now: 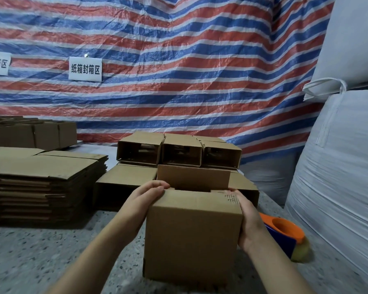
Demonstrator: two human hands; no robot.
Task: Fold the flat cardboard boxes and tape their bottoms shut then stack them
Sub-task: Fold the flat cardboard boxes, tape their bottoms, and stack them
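So the box (pixel 192 236) is standing upright on the speckled surface (pixel 51 251), one flap sticking up at the back. Left hand (pixel 146 197) curls over its top left corner, right hand (pixel 245 217) grips the right side. Tape dispenser (pixel 284 234) sits just right of it, flat cardboard stack (pixel 45 179) off left, folded boxes (pixel 180 152) piled behind.

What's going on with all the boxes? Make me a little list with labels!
In the hands: one box, flap standing up at the back
Left hand: holds the box's left top edge
Right hand: holds its right side
Flat boxes: stacked on the left
Folded boxes: piled behind, open ends facing us
Tape dispenser: orange and blue, by the right hand
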